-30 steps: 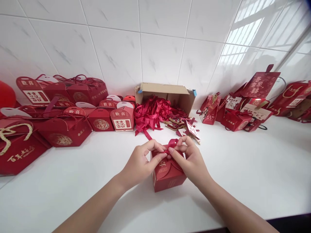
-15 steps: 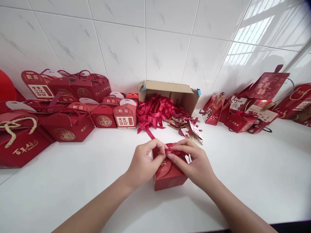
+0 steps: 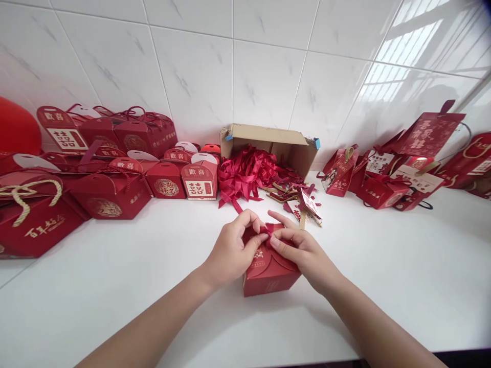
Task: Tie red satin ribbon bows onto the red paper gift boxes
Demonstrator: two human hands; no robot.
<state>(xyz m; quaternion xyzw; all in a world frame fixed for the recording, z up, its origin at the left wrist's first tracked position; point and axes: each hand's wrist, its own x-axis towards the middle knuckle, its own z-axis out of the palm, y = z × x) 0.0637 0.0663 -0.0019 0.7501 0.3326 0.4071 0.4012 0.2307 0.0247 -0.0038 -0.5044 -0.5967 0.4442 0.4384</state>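
A small red gift box [image 3: 273, 280] with curved top flaps and gold print stands on the white table in front of me. Over its top runs a red ribbon [image 3: 269, 232], gathered at the middle. My left hand [image 3: 233, 250] pinches the ribbon between thumb and forefinger from the left. From the right, my right hand [image 3: 303, 250] pinches it too, thumb and forefinger together, with another finger stretched out. Both hands hide part of the box top and most of the ribbon's knot or loop.
Behind the box, a cardboard carton [image 3: 264, 132] lies on its side, spilling red ribbons [image 3: 247, 174]. Loose tags [image 3: 307, 204] lie beside them. Several red gift boxes [image 3: 111, 197] line the left; more boxes and bags [image 3: 383, 191] stand right. A tiled wall [image 3: 192, 76] closes the back.
The fingers have shifted at the ribbon: my right forefinger and thumb have drawn closer together and one right finger has lifted outward. The view has moved slightly.
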